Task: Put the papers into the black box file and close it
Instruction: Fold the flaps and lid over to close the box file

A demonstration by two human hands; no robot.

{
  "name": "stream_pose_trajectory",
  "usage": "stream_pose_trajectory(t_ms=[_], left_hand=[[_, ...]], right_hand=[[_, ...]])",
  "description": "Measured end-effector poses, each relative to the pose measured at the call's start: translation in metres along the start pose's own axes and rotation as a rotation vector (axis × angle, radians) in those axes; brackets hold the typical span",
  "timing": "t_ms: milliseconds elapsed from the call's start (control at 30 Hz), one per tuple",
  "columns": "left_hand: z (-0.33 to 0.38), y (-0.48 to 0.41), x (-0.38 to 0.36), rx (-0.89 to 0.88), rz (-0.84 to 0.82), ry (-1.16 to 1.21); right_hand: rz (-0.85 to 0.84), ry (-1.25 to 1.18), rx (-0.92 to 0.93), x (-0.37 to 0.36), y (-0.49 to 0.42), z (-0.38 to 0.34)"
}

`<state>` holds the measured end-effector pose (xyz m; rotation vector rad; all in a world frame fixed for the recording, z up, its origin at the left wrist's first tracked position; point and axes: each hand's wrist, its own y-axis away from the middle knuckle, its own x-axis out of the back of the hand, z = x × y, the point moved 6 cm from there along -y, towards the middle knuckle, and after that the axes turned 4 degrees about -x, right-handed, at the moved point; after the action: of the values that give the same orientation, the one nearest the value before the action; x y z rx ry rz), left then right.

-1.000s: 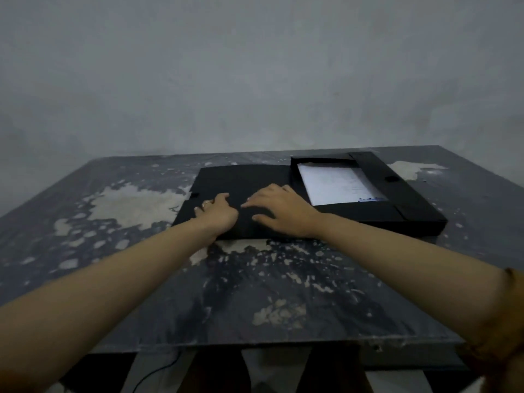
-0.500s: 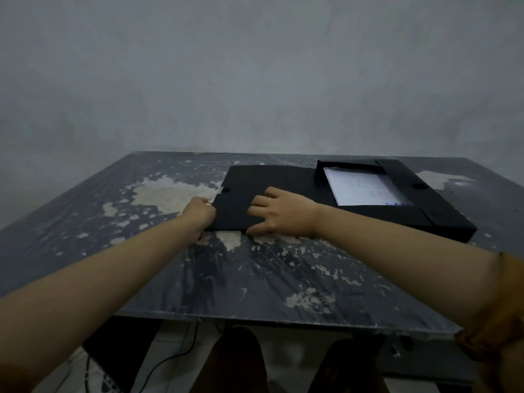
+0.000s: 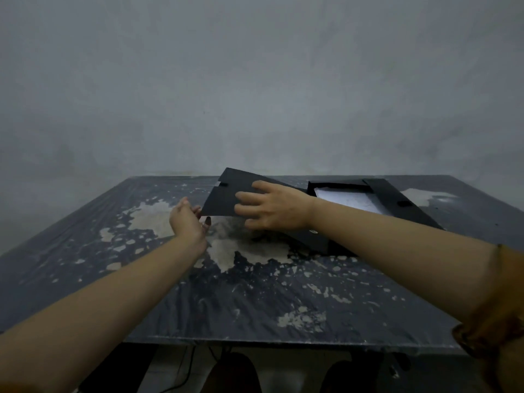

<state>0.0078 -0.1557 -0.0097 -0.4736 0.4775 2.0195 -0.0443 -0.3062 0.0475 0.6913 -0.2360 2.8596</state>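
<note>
The black box file (image 3: 397, 211), of matte stiff board, is seen at the table's (image 3: 255, 302) far right, white papers (image 3: 348, 201) inside. Its flat lid (image 3: 226, 197) is raised, gripped by the right hand (image 3: 272, 207); its corner is touched by the half-open left hand (image 3: 188, 219).

Count on inspection: one black box file (image 3: 397, 211), lid (image 3: 226, 198) part raised; one stack of white papers (image 3: 348, 201) inside, sheet number indeterminable; two bare hands, left (image 3: 188, 219) and right (image 3: 273, 207); one worktop (image 3: 255, 302).
</note>
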Motion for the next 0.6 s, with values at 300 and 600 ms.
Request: stream_pose_trajectory(t_ms=[300,600], left_hand=[[-0.034,0.063,-0.089,-0.074,-0.441,-0.053],[-0.08,0.136,-0.144,-0.18,-0.794,-0.332]], right_hand=[[0.009,0.104,0.017,0.015,0.04,0.04],[-0.012,0.121,-0.144,0.028,0.109,0.077]])
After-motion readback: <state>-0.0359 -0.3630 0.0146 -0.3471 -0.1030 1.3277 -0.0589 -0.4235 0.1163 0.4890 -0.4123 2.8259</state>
